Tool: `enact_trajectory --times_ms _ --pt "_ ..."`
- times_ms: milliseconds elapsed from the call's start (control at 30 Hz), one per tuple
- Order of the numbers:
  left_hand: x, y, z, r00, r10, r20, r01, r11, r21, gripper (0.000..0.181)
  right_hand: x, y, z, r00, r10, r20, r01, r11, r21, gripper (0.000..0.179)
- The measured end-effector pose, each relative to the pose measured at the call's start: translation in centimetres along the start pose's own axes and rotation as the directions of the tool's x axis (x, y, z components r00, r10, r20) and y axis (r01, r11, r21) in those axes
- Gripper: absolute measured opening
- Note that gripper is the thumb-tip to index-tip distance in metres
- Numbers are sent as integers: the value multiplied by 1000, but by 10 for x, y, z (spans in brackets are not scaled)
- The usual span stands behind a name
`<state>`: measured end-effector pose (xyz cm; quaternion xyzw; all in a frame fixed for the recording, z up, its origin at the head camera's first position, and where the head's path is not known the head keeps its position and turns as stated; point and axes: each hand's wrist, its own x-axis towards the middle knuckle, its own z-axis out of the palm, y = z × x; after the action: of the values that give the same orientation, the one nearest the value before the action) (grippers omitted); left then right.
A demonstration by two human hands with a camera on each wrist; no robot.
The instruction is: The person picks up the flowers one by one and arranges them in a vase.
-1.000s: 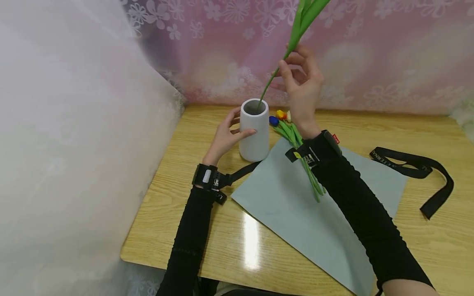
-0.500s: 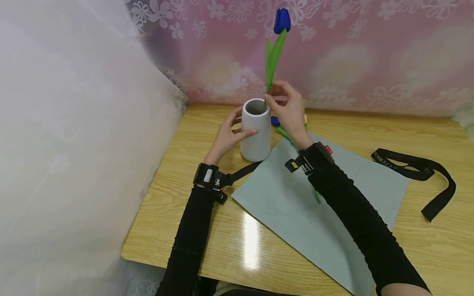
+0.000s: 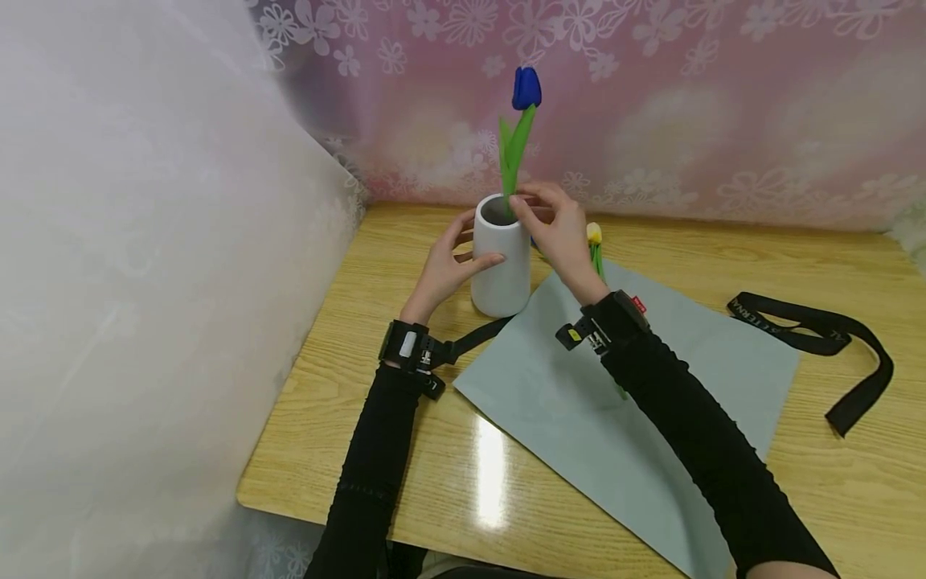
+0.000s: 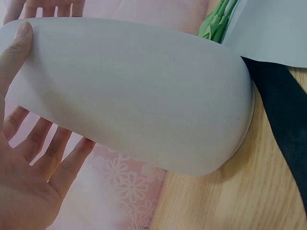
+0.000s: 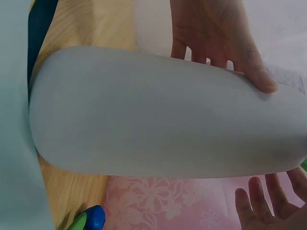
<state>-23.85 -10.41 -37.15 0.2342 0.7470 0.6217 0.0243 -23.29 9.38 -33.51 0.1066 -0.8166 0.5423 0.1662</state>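
A white vase (image 3: 501, 277) stands upright near the back of the table. My left hand (image 3: 447, 269) grips its left side, thumb across the front and fingers behind. Over the rim, my right hand (image 3: 563, 232) pinches a blue tulip (image 3: 526, 88) between thumb and fingers, low on its green leaves. The flower stands nearly upright above the vase, its lower stem hidden inside the mouth. In the left wrist view the vase wall (image 4: 134, 91) fills the middle. The right wrist view shows the left thumb (image 5: 261, 79) lying on the vase.
Grey-green wrapping paper (image 3: 564, 394) covers the table's middle, its corner by the vase. Behind my right hand lie more tulips, a yellow one (image 3: 594, 234) and a blue one (image 5: 95, 217), partly hidden. A black ribbon (image 3: 871, 354) lies right; another strip (image 3: 481, 336) shows left of the paper.
My right hand has come down and left to the rim, lowering the tulip's stem into the vase; its blue head has come into view. The left hand keeps its hold on the vase.
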Motion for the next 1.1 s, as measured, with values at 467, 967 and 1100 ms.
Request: enact_trajectory --times_ms 467,967,1100 --pt "1 0 1 1000 0 -3 0 1000 9 72 -2 -2 -12 997 -48 -68 47 999 -17 32" --pt "7 -19 2 1000 -4 -12 4 1000 -9 76 -31 -30 -55 964 -153 -215 179 978 104 24" --pt "12 -36 2 1000 8 -29 -8 1000 3 76 -34 -19 -67 960 -139 -243 179 972 150 23"
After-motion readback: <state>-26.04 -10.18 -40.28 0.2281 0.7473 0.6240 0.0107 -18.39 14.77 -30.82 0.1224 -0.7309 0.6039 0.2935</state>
